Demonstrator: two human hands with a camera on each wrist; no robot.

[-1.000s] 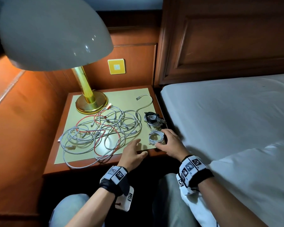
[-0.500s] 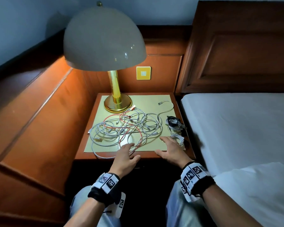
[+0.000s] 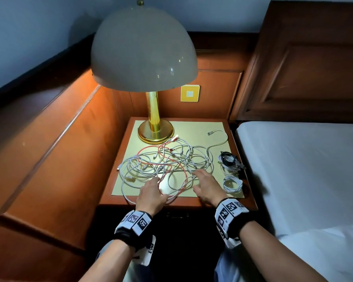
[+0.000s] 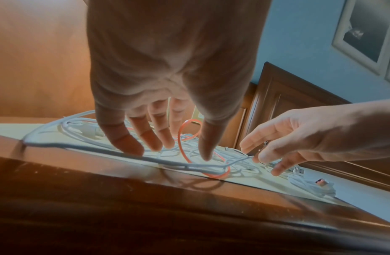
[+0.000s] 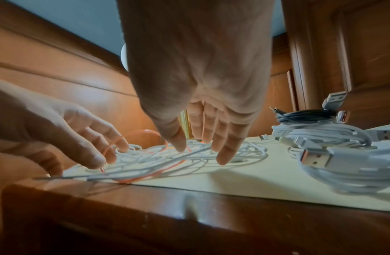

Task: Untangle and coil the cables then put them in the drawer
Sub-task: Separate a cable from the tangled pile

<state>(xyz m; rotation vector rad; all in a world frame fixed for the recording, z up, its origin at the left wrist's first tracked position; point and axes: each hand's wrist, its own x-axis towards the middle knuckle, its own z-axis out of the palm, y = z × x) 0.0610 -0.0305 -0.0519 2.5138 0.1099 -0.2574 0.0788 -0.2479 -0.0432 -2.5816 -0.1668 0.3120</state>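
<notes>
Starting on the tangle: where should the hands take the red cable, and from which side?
Pinch the red cable at its near loop by the nightstand's front edge, from above. That arc lies atop the white cables, between both hands.

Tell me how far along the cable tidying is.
Done: a few coiled cables sit at the nightstand's right edge. In hand: the left hand and right hand reach with relaxed fingers into the tangled pile, gripping nothing yet. Left: most white and red cables need untangling and coiling, and nothing shows in a drawer.
</notes>
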